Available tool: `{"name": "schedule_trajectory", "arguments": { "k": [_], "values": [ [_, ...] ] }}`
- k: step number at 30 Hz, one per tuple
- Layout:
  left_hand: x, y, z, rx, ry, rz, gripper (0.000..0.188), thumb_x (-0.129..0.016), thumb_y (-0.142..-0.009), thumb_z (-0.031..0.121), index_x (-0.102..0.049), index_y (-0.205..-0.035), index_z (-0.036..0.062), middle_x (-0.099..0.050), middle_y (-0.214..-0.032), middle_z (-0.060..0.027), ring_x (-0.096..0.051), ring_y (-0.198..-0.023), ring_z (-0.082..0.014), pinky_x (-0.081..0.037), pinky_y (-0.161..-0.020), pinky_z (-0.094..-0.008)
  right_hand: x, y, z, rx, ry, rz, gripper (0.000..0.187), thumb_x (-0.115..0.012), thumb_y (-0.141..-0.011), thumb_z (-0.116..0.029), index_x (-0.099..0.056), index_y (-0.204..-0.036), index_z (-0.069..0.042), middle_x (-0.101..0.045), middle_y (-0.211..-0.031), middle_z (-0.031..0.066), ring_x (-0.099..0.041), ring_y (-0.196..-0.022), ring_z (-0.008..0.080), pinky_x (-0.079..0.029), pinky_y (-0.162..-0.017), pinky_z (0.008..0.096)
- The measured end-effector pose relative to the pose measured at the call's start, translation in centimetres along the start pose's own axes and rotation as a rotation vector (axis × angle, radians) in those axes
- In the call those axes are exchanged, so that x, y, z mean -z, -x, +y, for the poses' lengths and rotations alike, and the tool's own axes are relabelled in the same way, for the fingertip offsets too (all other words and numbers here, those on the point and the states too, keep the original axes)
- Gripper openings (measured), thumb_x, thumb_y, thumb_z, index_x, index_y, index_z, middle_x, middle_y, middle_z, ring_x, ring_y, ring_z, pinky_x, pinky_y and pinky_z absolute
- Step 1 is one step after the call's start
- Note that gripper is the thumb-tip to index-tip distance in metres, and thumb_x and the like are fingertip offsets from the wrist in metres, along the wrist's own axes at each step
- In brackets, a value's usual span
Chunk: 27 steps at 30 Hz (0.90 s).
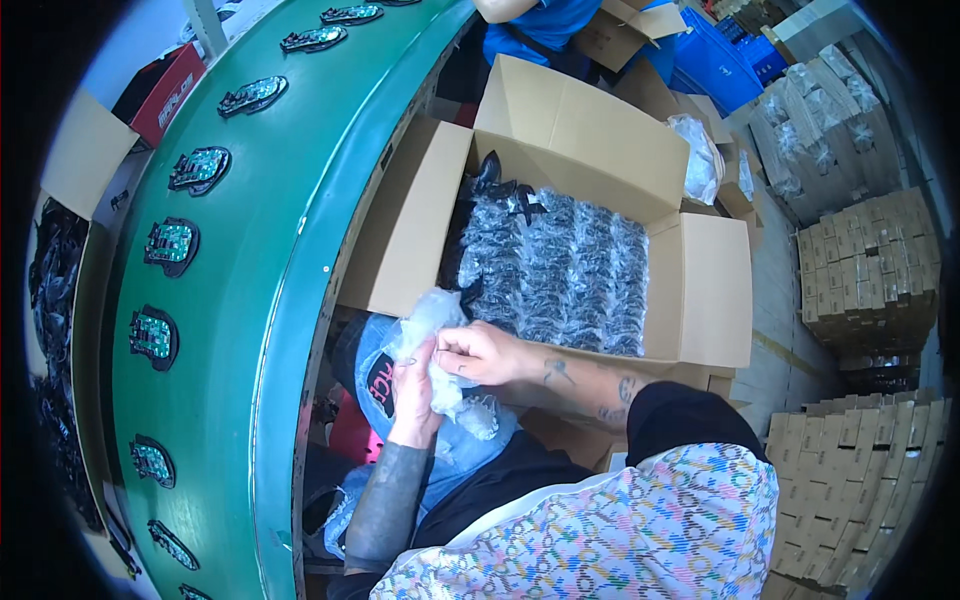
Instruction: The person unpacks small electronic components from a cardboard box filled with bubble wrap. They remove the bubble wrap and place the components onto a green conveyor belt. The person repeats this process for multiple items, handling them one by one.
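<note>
Between my hands, just above my lap, is a crumpled, translucent plastic bag; its contents, if any, cannot be made out. My left hand is closed around the bag from the left, thumb pointing up. From the right, my right hand pinches the same plastic with curled fingers. Directly beyond my hands stands an open cardboard box. Rows of dark parts in clear plastic wrapping fill most of it, with loose black pieces along its left side.
A green conveyor belt runs along my left, carrying several black housings with green circuit boards. At the far left, a carton holds dark parts. Stacked cartons stand on the right. Another person is beyond the box, near blue crates.
</note>
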<state>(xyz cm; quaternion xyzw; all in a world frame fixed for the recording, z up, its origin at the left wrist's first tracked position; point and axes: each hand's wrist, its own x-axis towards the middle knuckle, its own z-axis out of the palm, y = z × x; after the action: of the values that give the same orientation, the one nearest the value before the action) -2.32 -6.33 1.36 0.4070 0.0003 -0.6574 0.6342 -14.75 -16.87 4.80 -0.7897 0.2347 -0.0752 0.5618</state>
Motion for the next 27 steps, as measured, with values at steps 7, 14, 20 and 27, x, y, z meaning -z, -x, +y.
{"name": "schedule_trajectory", "arguments": {
  "k": [7, 14, 20, 27],
  "values": [
    [-0.3, -0.2, 0.8, -0.061, 0.096, 0.113, 0.036, -0.054, -0.098, 0.021, -0.053, -0.126, -0.0015, -0.063, -0.11, -0.0127, -0.066, -0.09, -0.0205, -0.056, -0.077, -0.0326, 0.0, -3.0, 0.7, 0.061, -0.164, -0.097, 0.011, -0.064, -0.087, -0.012, -0.059, -0.085, -0.003, -0.061, -0.069, 0.0084, -0.059, -0.06, 0.0146, -0.046, -0.053, 0.0301],
    [5.6, 2.0, -0.8, -0.572, -0.468, 0.299, 0.028, -0.053, -0.083, 0.004, -0.054, -0.111, 0.0011, -0.06, -0.101, -0.0123, -0.062, -0.089, -0.0248, -0.051, -0.078, -0.0375, 6.9, -9.1, 5.8, 0.078, 0.268, 0.966, 0.018, -0.067, -0.084, -0.024, -0.067, -0.082, -0.006, -0.065, -0.075, 0.0108, -0.064, -0.066, 0.0235, -0.05, -0.059, 0.0348],
    [5.9, 4.8, -0.5, -0.977, -1.206, -0.007, 0.034, -0.066, -0.067, 0.001, -0.059, -0.1, 0.0027, -0.058, -0.103, -0.0176, -0.058, -0.094, -0.0367, -0.047, -0.083, -0.0433, 19.7, -8.8, 21.5, -0.781, 0.555, 0.402, 0.057, -0.071, -0.074, -0.047, -0.069, -0.107, -0.001, -0.063, -0.116, 0.0238, -0.062, -0.106, 0.0373, -0.048, -0.094, 0.0387],
    [5.9, 3.9, -0.5, -1.031, -1.182, 0.057, 0.024, -0.065, -0.073, 0.003, -0.058, -0.096, 0.0006, -0.06, -0.099, -0.0176, -0.059, -0.088, -0.0352, -0.048, -0.08, -0.0412, 16.7, -11.7, 21.6, -0.985, 0.483, 0.76, 0.071, -0.083, -0.062, -0.048, -0.067, -0.106, 0.004, -0.063, -0.119, 0.0224, -0.059, -0.115, 0.035, -0.046, -0.099, 0.0392]
  ]
}}
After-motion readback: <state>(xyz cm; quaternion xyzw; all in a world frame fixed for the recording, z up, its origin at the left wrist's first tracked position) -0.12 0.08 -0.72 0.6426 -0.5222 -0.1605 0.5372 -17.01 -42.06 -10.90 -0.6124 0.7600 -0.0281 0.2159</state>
